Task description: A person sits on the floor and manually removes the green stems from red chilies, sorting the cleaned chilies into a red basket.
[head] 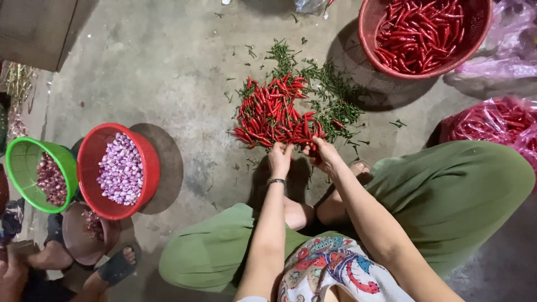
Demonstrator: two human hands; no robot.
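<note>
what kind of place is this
Probably an informal food-prep spot, perhaps a market stall's back area or a home yard. The person squats on a bare concrete floor, both hands at a pile of red chillies with plucked green stems beside it, and bowls of peeled shallots nearby.

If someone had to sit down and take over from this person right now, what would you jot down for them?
Left hand: fingers at the near edge of the chilli pile on the floor; whether it grips one is unclear.
Right hand: closed on a chilli at the same edge.
Green stems lie scattered behind and right of the pile.
Red basket, upper right, holds chillies that look stemless.
Done: part of the chillies are in the basket. Left: the floor pile.
</note>
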